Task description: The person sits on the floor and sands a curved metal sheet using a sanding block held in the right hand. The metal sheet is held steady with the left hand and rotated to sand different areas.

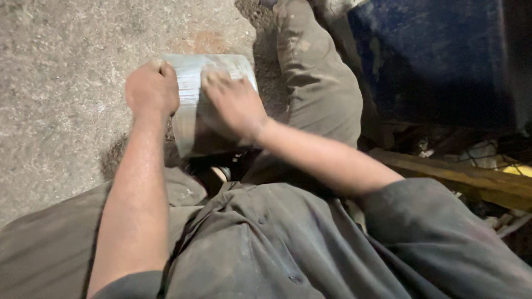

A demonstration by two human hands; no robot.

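The left hand point(152, 88) is closed around the upper left edge of a grey metal cylinder point(191, 119), with the fingers curled over its rim. The right hand point(234, 104) lies flat and open on the top of the cylinder (it presses, it does not grasp). The cylinder stands on the concrete floor point(61, 66), between the person's legs. A blue container point(438, 61) is at 2 o'clock from it, and a wooden plank point(460, 177) at 4 o'clock.

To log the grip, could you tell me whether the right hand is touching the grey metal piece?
Touching. The head view shows the right hand lying flat on the grey metal piece, fingers spread across its face.
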